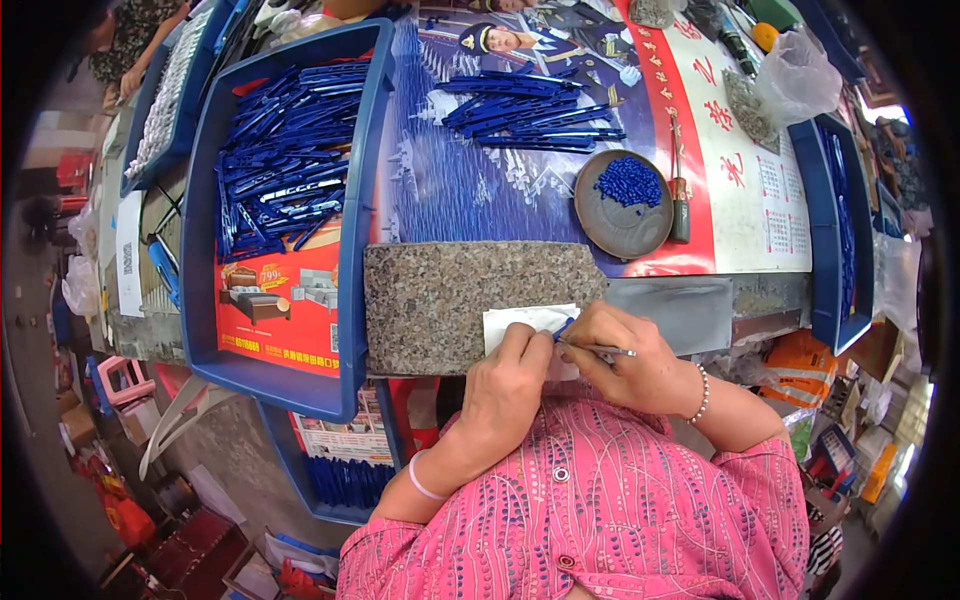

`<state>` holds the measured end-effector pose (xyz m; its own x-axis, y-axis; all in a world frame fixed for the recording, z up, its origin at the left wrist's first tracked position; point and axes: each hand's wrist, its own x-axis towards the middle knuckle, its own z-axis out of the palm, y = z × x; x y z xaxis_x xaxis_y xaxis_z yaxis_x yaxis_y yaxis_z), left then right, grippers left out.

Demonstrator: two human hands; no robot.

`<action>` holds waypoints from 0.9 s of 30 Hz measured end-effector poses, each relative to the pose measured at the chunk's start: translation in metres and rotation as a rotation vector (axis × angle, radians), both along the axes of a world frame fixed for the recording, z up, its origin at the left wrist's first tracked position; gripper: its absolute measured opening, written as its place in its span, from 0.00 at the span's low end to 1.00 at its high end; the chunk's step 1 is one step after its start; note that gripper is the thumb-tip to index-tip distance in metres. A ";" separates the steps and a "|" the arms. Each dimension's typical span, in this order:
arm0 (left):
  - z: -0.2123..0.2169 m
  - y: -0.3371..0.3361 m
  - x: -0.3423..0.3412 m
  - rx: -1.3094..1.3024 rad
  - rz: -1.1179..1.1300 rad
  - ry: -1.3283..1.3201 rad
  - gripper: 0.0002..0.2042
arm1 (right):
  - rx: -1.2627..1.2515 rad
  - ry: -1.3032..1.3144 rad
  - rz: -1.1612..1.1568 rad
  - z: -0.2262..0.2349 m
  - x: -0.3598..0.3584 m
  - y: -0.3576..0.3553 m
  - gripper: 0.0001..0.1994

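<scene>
Above the near edge of a speckled granite slab (450, 300), my two hands meet over a folded white paper or cloth (510, 322). My left hand (508, 378) is closed, thumb and fingers pinched at a small blue piece (563, 327) between the hands; its full shape is hidden. In my right hand (628, 355) a slim metal tool (612, 350), tweezer-like, is gripped with its tip by the blue piece. Beyond my right hand stands a round brown dish (600, 225) with small blue pieces (630, 182) in it. Thin blue metallic strips (530, 108) lie piled farther back.
A blue tray (352, 230) full of blue strips stands at left, another tray (325, 505) lower down. One more blue tray (828, 270) is at right. A screwdriver (680, 205) lies beside the dish. A plastic bag (798, 72) sits far right. Another person's arm (150, 58) shows far left.
</scene>
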<state>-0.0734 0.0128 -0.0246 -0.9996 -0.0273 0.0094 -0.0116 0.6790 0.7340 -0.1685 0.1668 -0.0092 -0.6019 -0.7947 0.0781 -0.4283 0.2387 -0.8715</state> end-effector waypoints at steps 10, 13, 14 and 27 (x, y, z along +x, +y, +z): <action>-0.004 0.000 0.002 -0.010 0.020 -0.060 0.04 | -0.285 -0.551 -0.508 0.008 0.001 0.023 0.05; -0.001 -0.001 0.000 0.001 0.028 -0.068 0.04 | -0.257 -0.465 -0.599 0.015 -0.012 0.045 0.07; 0.000 -0.001 -0.001 0.019 0.041 -0.072 0.05 | -0.194 -0.406 -0.672 0.016 -0.018 0.053 0.07; 0.013 -0.017 -0.002 1.202 0.255 -0.495 0.07 | 0.628 0.537 -0.796 -0.025 -0.089 0.145 0.22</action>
<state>-0.0753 -0.0043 -0.0121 -0.8560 0.0516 -0.5144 -0.4802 -0.4478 0.7542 -0.2570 0.3120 -0.0337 -0.9604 -0.1930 0.2012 -0.2413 0.9369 -0.2529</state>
